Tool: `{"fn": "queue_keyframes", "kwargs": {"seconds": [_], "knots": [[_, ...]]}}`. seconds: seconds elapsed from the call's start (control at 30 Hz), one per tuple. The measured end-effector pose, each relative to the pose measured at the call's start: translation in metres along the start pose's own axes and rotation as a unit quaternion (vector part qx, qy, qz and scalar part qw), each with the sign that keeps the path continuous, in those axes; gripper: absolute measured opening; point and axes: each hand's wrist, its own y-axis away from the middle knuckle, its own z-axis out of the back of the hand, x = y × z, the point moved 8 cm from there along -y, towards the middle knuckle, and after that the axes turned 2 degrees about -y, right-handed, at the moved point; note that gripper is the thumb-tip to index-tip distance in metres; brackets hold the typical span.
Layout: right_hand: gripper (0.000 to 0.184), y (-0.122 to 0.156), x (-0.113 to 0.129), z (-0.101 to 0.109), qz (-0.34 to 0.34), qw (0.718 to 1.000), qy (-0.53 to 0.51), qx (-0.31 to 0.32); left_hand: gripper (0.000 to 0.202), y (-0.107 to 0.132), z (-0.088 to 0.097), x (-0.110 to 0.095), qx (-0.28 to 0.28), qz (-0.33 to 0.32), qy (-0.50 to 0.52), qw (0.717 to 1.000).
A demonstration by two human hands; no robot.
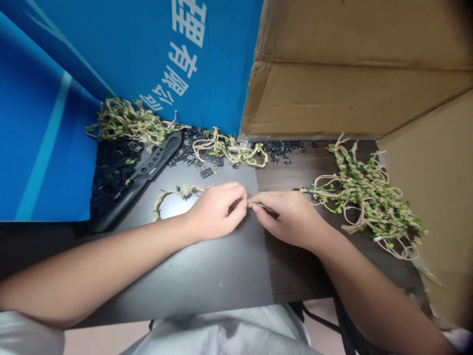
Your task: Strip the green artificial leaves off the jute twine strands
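Observation:
My left hand [218, 209] and my right hand [290, 214] meet at the middle of the dark table [207, 276], fingers pinched together on a jute twine strand with small green leaves [173, 195]. The strand loops out to the left of my left hand and lies on the table. A short end of it shows between the two sets of fingertips. Both hands are closed in a pinch.
A tangled pile of leafy twine [369, 202] lies at the right, more bundles at the back left [125, 121] and back middle [229, 148]. A black knife [148, 170] rests on small black plastic clips [111, 172]. Blue board [44, 138] and cardboard walls [351, 74] enclose the table.

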Motion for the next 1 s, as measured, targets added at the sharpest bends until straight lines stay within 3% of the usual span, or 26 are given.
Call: {"fn": "queue_keyframes", "kwargs": {"seconds": [1.0], "knots": [[0.022, 0.0005, -0.0011, -0.0013, 0.026, 0.997, 0.073, -0.014, 0.012, 0.0028, 0.0015, 0.0006, 0.014, 0.011, 0.002, 1.0]]}}
